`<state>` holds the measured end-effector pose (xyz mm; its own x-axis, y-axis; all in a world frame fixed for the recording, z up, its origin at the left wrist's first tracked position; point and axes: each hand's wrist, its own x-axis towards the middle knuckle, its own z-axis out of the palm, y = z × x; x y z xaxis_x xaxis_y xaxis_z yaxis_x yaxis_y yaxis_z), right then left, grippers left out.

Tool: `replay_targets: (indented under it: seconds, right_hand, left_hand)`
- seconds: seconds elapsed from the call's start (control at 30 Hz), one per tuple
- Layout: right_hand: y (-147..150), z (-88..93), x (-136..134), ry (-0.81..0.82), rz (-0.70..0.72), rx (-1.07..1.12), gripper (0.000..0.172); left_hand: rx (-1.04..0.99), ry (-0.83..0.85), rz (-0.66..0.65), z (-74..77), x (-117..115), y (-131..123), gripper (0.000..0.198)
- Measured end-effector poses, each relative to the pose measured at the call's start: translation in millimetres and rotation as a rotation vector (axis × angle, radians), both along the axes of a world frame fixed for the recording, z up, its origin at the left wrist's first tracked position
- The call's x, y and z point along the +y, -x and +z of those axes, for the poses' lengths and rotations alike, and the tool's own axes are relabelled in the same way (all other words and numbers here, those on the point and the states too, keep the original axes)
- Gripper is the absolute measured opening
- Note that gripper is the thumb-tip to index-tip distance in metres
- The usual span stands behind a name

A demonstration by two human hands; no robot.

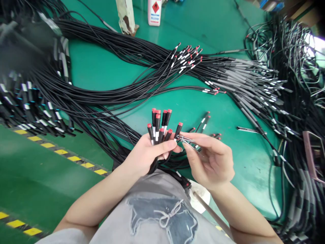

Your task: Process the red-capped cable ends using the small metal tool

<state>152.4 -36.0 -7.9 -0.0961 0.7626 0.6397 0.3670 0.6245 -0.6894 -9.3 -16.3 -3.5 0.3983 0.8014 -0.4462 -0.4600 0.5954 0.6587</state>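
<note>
My left hand [149, 150] is closed around a bunch of black cables whose red-capped connectors [157, 122] point upward, with white labels below the caps. One red-capped connector [178, 130] leans out to the right, apart from the rest, by my left fingertips. In my right hand [210, 156], pinched between thumb and fingers, is a pair of metal tweezers [189, 139]. Their tips touch or nearly touch the lower part of that leaning connector; I cannot tell which. Further red-capped cable ends [205, 122] lie on the table behind my right hand.
Thick bundles of black cable [101, 93] cross the green table [223, 30], with more red-capped ends [189, 56] farther back. A slim metal tool [250, 130] lies to the right, near a phone [314, 156]. A white bottle [154, 13] stands at the back beside a worn post [125, 17].
</note>
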Motion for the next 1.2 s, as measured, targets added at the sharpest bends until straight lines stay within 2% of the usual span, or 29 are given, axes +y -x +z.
replay_targets:
  seconds: [0.1, 0.23, 0.27, 0.43, 0.53, 0.63, 0.73, 0.83, 0.93, 1.07, 1.2]
  right_hand:
    - [-2, 6.6, 4, 0.067, -0.064, 0.094, 0.049]
    - [-10, 16.4, 11, 0.058, -0.168, -0.002, 0.019]
    - [-12, 18.5, 12, 0.055, -0.169, -0.038, 0.016]
    - [-18, 26.4, 14, 0.029, -0.181, -0.111, 0.018]
    - [-16, 27.6, 15, 0.099, -0.078, -0.267, 0.010]
    - [-14, 26.4, 15, 0.136, 0.021, -0.320, 0.012]
    - [-13, 25.9, 15, 0.176, 0.004, -0.208, 0.016]
    - [-15, 26.3, 15, 0.307, 0.012, -0.101, 0.018]
    - [-15, 25.9, 15, 0.424, 0.052, -0.055, 0.020]
    - [-13, 23.1, 15, 0.429, 0.041, -0.028, 0.024]
    - [-12, 20.2, 13, 0.401, -0.043, -0.020, 0.024]
  left_hand:
    - [-0.004, -0.020, -0.036, 0.5, 0, 2, 0.023]
    - [0.002, -0.044, -0.078, 0.4, -2, 2, 0.021]
    - [0.016, -0.051, -0.078, 0.0, -2, 2, 0.022]
    - [0.187, -0.123, -0.063, 1.0, -3, 0, 0.021]
    - [0.314, -0.232, -0.114, 5.3, -4, -1, 0.015]
    - [0.315, -0.278, -0.167, 6.4, -4, -2, 0.012]
    - [0.280, -0.260, -0.072, 3.8, -2, 1, 0.017]
    - [0.218, -0.237, 0.022, 4.1, 0, 6, 0.018]
    - [0.136, -0.131, -0.063, 9.1, 0, 8, 0.020]
    - [0.071, -0.012, -0.169, 13.9, -2, 5, 0.023]
    - [0.020, 0.016, -0.123, 14.2, 0, 2, 0.023]
